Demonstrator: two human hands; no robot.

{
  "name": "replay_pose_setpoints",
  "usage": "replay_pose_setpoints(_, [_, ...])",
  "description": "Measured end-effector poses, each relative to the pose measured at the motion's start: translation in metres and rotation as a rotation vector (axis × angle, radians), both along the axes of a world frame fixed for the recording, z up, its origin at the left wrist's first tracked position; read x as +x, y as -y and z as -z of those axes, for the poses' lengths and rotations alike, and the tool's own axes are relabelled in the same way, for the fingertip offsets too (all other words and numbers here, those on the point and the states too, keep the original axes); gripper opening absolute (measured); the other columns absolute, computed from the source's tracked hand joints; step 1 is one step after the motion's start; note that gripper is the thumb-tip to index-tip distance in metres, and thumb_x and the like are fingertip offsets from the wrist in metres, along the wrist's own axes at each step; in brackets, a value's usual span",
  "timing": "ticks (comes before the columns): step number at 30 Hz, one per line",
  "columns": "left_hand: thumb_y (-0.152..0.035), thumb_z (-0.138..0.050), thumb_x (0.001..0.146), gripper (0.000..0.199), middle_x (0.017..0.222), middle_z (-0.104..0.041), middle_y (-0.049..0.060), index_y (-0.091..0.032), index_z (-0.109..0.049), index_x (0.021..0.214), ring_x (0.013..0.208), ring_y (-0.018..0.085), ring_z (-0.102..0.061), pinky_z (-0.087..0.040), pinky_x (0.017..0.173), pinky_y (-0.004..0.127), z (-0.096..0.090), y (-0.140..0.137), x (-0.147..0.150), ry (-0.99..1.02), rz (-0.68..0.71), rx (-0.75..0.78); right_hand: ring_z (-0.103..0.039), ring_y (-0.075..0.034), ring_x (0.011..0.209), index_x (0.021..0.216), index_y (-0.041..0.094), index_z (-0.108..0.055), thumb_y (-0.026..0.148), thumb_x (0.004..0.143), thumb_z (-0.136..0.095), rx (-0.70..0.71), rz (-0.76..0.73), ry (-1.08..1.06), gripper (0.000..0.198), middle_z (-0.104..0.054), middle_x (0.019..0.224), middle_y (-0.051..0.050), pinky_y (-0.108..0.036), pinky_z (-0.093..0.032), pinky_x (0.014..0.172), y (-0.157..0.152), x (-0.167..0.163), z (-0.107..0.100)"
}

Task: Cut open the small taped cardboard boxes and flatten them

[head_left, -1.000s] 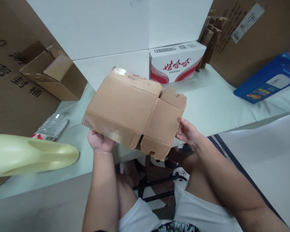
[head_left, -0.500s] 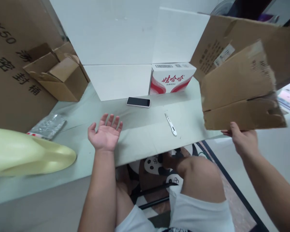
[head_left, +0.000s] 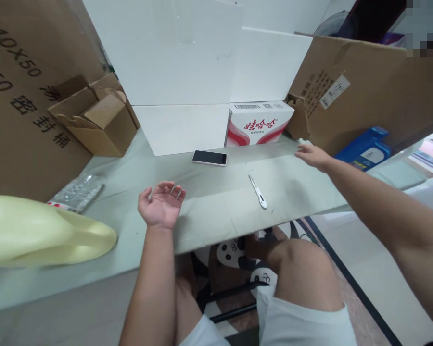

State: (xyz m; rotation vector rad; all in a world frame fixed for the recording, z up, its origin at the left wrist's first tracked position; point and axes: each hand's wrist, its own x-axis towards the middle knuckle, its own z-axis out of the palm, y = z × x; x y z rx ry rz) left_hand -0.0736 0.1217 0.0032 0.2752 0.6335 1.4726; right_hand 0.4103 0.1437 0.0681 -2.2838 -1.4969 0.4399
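Observation:
My left hand (head_left: pixel 162 204) is held palm up over the front of the table (head_left: pixel 216 206), its fingers slightly curled and apart, with nothing in it. My right hand (head_left: pixel 312 156) stretches out over the right side of the table, fingers extended and holding nothing that I can see. Just beyond its fingertips is a small brown cardboard box (head_left: pixel 299 119), partly hidden beside a white carton with red print (head_left: pixel 258 126). Between my hands lie a white utility knife (head_left: pixel 257 191) and a phone (head_left: pixel 209 158) with a dark screen.
White panels (head_left: pixel 180 127) stand at the back. On the left are an open cardboard box (head_left: pixel 111 127), a clear plastic packet (head_left: pixel 80 190) and a pale yellow smooth object (head_left: pixel 50 230). A blue bottle (head_left: pixel 368 149) stands on the right, before a large cardboard sheet (head_left: pixel 375 91).
My right hand has let go of the folded cardboard piece and moved left and away from me, past the blue bottle now visible. My left hand has stayed nearly in place.

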Motion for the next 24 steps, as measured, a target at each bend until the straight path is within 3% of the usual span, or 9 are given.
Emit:
replay_pose_setpoints(6, [-0.046, -0.053, 0.072, 0.033, 0.078, -0.073, 0.007, -0.018, -0.070, 0.072, 0.068, 0.019, -0.069, -0.058, 0.067, 0.033, -0.003, 0.000, -0.004, 0.032, -0.002, -0.004, -0.068, -0.026, 0.118, 0.127, 0.015, -0.064, 0.029, 0.091, -0.057, -0.184, -0.285, -0.050, 0.039, -0.068, 0.132, -0.015, -0.038, -0.056, 0.099, 0.014, -0.077, -0.002])
replay_pose_setpoints(10, [-0.045, -0.051, 0.074, 0.033, 0.077, -0.073, 0.007, -0.018, -0.070, 0.073, 0.068, 0.018, -0.069, -0.057, 0.066, 0.033, -0.002, 0.004, -0.012, 0.093, -0.041, 0.002, -0.067, -0.023, 0.120, 0.124, 0.019, -0.066, 0.025, 0.091, -0.059, -0.204, -0.509, -0.007, 0.034, -0.069, 0.130, -0.010, -0.035, -0.052, 0.105, 0.001, -0.143, -0.011])
replay_pose_setpoints(15, [-0.041, -0.051, 0.075, 0.031, 0.069, -0.069, 0.005, -0.017, -0.069, 0.073, 0.063, 0.017, -0.068, -0.057, 0.065, 0.032, -0.003, 0.011, -0.032, 0.196, -0.073, -0.001, -0.066, -0.022, 0.120, 0.124, 0.018, -0.065, 0.021, 0.091, -0.058, -0.129, -0.795, 0.087, 0.034, -0.069, 0.130, -0.010, -0.035, -0.050, 0.106, -0.040, -0.264, -0.014])
replay_pose_setpoints(20, [-0.040, -0.054, 0.074, 0.028, 0.067, -0.064, 0.003, -0.017, -0.070, 0.075, 0.063, 0.015, -0.066, -0.056, 0.068, 0.030, 0.000, 0.011, -0.054, 0.235, -0.107, 0.028, -0.067, -0.023, 0.114, 0.126, 0.016, -0.064, 0.016, 0.088, -0.058, 0.003, -1.014, 0.127, 0.039, -0.064, 0.136, -0.014, -0.038, -0.047, 0.107, -0.098, -0.393, -0.005])
replay_pose_setpoints(24, [-0.043, -0.053, 0.076, 0.027, 0.070, -0.062, 0.002, -0.020, -0.069, 0.078, 0.066, 0.014, -0.063, -0.054, 0.072, 0.031, 0.004, 0.009, -0.065, 0.218, -0.110, 0.065, -0.069, -0.025, 0.106, 0.103, 0.015, -0.073, 0.019, 0.086, -0.058, 0.172, -1.194, 0.158, 0.023, -0.072, 0.115, -0.011, -0.041, -0.050, 0.102, -0.155, -0.480, 0.004])
